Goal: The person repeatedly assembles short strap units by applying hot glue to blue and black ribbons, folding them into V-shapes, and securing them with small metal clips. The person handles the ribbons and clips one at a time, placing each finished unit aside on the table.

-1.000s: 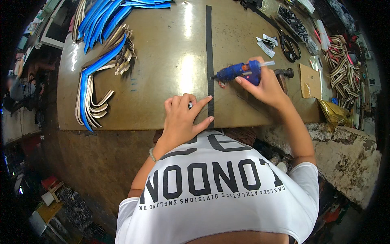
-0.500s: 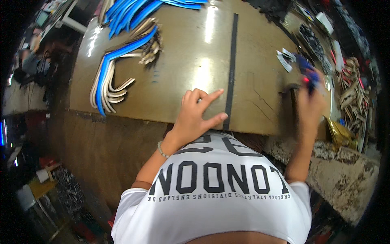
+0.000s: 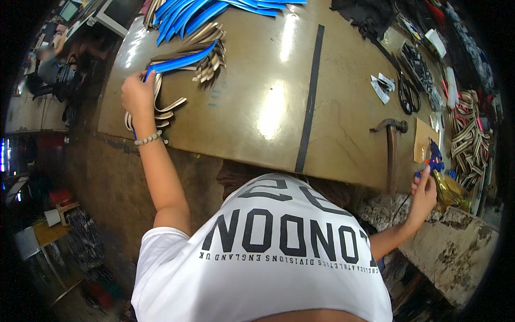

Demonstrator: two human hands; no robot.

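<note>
At the left side of the table, my left hand [image 3: 137, 96] is closed on the near part of a blue strip [image 3: 185, 63]. That strip lies over a bundle of beige-and-dark strips [image 3: 210, 67], whose curled ends show beside my wrist. At the right edge, my right hand [image 3: 425, 193] has its fingers bent at the handle of a blue corded tool [image 3: 435, 156], which looks like a glue gun. The tool rests by a piece of brown cardboard [image 3: 424, 138]; my fingers partly hide its handle. A hammer [image 3: 392, 147] lies just left of it.
More blue strips [image 3: 196, 13] are heaped at the far left. Black scissors [image 3: 409, 96] and white paper scraps [image 3: 382, 87] lie at the right, near black cloth [image 3: 365, 16]. A dark band [image 3: 311, 99] crosses the table. Tangled strips [image 3: 469, 134] hang beyond the right edge.
My left hand has moved from the table's near middle leftward to the blue strip and closed on it. My right hand has brought the blue tool nearer, down to the cardboard at the right edge.
</note>
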